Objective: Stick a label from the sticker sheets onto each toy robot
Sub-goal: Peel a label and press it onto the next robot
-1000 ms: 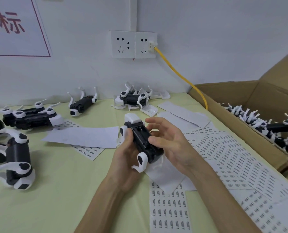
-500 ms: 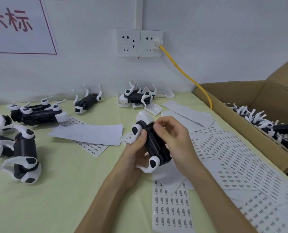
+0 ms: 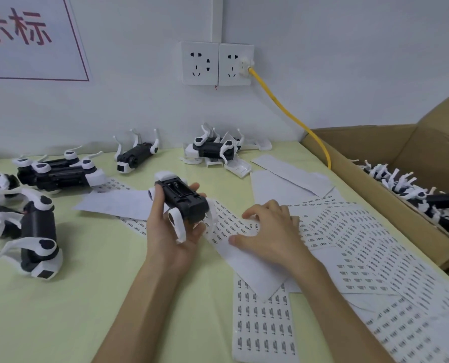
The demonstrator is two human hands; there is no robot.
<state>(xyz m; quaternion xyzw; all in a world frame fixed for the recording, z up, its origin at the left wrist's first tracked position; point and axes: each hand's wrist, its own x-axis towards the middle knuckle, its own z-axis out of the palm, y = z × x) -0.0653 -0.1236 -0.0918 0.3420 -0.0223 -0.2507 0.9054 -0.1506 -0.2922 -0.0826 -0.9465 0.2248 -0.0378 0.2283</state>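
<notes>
Right hand (image 3: 268,231) is off the toy robot (image 3: 184,200) now, with its bent fingertips resting on a sticker sheet (image 3: 224,227). Left hand (image 3: 171,239) alone grips the robot, belly up.

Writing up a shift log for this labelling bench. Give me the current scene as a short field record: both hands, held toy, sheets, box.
left hand: grips toy robot, underside up
right hand: fingertips rest on sticker sheets, thumb apart
sticker sheets: spread overlapping across table's right side
other toy robots: lying at table's left and back
cardboard box: right of table, holds more robots
</notes>
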